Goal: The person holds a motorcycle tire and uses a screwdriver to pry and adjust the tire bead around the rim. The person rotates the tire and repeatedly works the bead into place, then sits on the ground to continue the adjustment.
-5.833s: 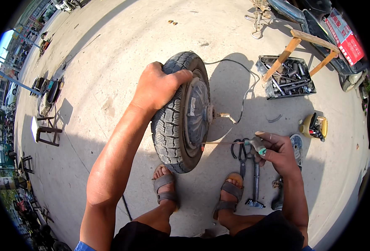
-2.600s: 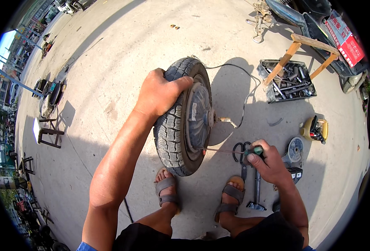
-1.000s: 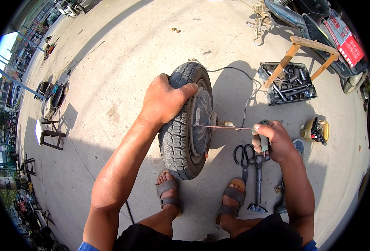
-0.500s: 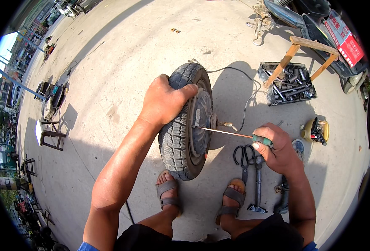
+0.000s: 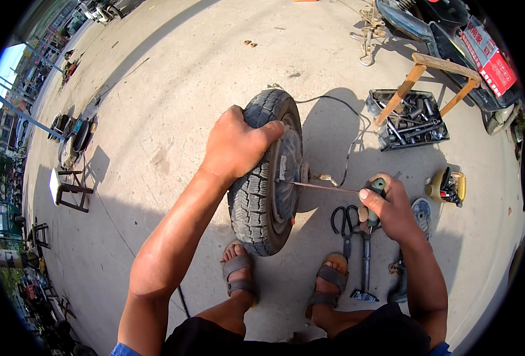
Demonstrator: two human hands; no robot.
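Observation:
A wheel with a black treaded tyre stands upright on the concrete in front of my feet. A grey hub cover fills its right side. My left hand is closed over the top of the tyre, thumb along its right edge; the other fingers are partly hidden. My right hand is closed around the green handle of a long thin-shafted tool. The shaft runs left to the wheel, its tip touching near the rim. In this view the handle lies crosswise to the shaft.
Large scissors and a hammer-like metal tool lie by my right foot. Further right are a black tray of sockets and wrenches, a wooden frame and a yellow container. A cable trails behind the wheel. A stool stands left.
My right hand has turned with the green handle, which was in line with the shaft in view and now stands crosswise. The tip stays at the wheel, which has shifted very slightly right.

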